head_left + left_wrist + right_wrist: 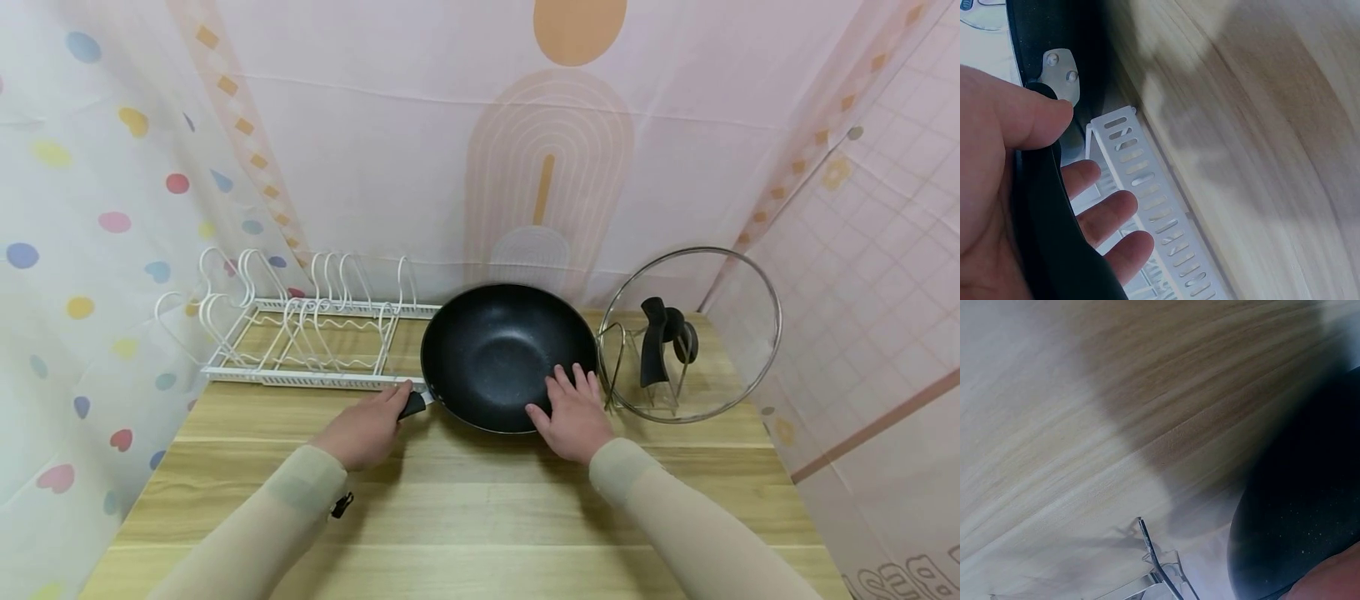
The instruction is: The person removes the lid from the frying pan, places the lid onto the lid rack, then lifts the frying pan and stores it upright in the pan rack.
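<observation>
A black wok lies with its inside facing up, between a white wire rack and an upright glass lid. Its black handle points toward the front left. My left hand grips that handle, the thumb lying near the riveted metal bracket in the left wrist view. On the wok's right front side, my right hand rests with fingers spread over the rim onto the inner surface. In the right wrist view, only a bit of the right hand shows beside the wok.
The white rack with several wire loops stands at the back left, its end close to the wok. At right, the glass lid with a black knob stands in a wire holder. Curtains hang behind the wooden table.
</observation>
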`<state>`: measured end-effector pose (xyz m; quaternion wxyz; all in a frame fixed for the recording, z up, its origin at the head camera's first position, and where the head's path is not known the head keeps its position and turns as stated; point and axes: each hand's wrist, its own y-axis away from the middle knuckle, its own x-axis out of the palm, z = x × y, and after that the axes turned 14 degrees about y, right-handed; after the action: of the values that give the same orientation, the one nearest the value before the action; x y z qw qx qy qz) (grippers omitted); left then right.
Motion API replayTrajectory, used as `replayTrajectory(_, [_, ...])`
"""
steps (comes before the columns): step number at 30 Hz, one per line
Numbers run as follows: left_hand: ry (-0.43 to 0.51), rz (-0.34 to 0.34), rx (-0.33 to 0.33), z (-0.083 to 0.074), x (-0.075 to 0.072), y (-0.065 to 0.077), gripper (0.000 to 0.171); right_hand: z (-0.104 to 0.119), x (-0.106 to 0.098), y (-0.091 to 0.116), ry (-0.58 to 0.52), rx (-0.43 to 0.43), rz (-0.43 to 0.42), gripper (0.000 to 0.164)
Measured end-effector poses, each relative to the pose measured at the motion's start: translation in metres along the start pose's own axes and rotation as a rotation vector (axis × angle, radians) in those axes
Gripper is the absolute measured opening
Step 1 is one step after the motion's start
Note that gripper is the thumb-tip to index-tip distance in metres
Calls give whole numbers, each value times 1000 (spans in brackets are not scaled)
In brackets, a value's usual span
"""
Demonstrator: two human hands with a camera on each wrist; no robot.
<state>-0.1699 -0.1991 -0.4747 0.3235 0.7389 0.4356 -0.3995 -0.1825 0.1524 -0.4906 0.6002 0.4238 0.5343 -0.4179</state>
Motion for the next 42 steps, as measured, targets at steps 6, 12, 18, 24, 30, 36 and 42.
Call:
replayTrajectory(6, [17,25,-25,-6,-1,1,61,-3,-2,-2,1,-1,-8,71])
replayTrajectory(12, [29,43,-33,-12,-1,2,59,-8,-4,-6,5,-16,11,72])
replayTrajectory(18, [51,58,-18,-18,0,3,58,-13,-8,-8,-5,-7,12,70])
replayTrajectory(24, [63,78,-31,-23,0,5,57,-5,-9,-4,-27,-2,55,74])
replayTrajectory(30, [69,73,-21,-25,0,7,57,5,-7,0,-27,-21,44,77])
replayTrajectory(36, [74,81,-7,-26,3,8,58,2,-7,0,-14,-18,15,75])
replayTrajectory(42, [77,93,-9,-27,6,7,59,-2,-5,-3,-7,-16,18,77])
